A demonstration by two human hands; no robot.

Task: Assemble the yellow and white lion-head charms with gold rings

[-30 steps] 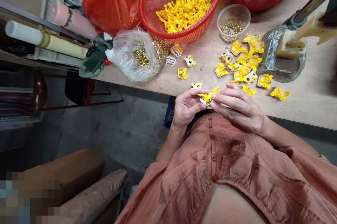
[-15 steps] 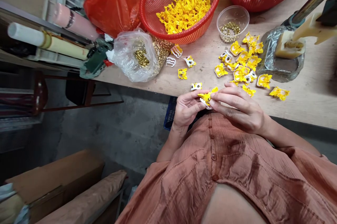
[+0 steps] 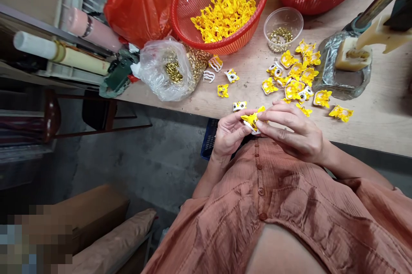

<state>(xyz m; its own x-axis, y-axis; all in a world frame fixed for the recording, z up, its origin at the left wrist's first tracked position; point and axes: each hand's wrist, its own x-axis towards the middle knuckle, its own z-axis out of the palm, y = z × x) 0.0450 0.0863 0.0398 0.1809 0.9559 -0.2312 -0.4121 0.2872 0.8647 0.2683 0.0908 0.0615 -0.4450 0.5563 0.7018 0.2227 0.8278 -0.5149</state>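
Toy (image 3: 252,120) is between both hands, near the table (image 3: 380,126). The left hand (image 3: 228,135) pinches one side; the right hand (image 3: 294,130) pinches the other with its fingertips. This looks like fitting the yellow part (image 3: 247,118) to the white part (image 3: 247,125). Next seems to need a firm, even push.

A red plastic bag (image 3: 138,7) beside a pink bottle (image 3: 101,35); lower left, perhaps a cardboard box (image 3: 96,209)
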